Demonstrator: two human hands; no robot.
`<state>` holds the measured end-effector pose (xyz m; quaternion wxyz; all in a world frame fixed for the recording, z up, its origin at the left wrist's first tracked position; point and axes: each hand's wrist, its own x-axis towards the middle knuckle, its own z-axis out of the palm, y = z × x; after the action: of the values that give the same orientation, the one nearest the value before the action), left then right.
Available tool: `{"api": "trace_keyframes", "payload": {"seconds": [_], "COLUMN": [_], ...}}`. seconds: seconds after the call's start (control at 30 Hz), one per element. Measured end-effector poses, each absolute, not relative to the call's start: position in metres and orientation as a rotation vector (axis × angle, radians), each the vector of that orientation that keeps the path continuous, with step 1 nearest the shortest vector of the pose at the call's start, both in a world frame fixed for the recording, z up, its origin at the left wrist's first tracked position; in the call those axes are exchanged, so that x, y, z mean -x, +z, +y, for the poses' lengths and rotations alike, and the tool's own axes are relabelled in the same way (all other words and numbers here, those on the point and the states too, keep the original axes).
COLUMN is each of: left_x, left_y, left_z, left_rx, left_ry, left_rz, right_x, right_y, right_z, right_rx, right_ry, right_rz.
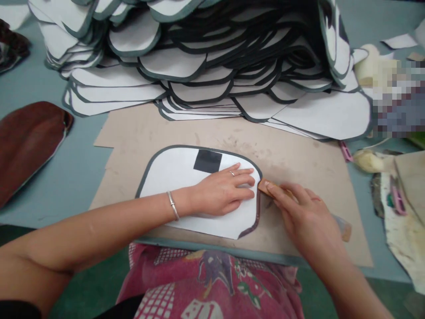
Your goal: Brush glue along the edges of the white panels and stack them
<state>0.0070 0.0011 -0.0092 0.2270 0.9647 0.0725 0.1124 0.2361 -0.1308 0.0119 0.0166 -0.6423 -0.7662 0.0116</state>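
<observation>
A white panel (pixel 172 186) with rounded corners and a dark border lies flat on the beige board. A black square patch (pixel 208 161) sits near its upper edge. My left hand (pixel 226 190) rests on the panel, palm down with fingers stretched out, a bracelet on its wrist. Closed around a flat tan, wooden-looking tool (pixel 266 188), my right hand (pixel 300 206) holds the tip against the panel's right edge. Along that edge and the lower right corner the border (pixel 257 210) looks brownish and shiny. The tool's rear part is hidden by my fingers.
Overlapping dark-edged white panels (pixel 186 66) form a large pile behind the board (pixel 318 168). A dark red-brown piece (pixel 29 141) lies at left. At right are pink-handled items (pixel 398 199), a stained sheet (pixel 403 248) and scraps. A small tan-ended object (pixel 345 231) lies beside my right wrist.
</observation>
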Motion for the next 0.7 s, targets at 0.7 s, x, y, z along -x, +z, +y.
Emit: {"api": "trace_keyframes", "payload": {"seconds": [0.7], "left_x": [-0.002], "left_y": [-0.010], "left_z": [-0.026], "left_rx": [-2.612], "left_ry": [0.269], "left_rz": [0.102], "right_x": [-0.211], "right_y": [0.016], "right_z": [-0.196], "right_rx": [2.140], "right_ry": [0.118], "right_rz": [-2.284]}}
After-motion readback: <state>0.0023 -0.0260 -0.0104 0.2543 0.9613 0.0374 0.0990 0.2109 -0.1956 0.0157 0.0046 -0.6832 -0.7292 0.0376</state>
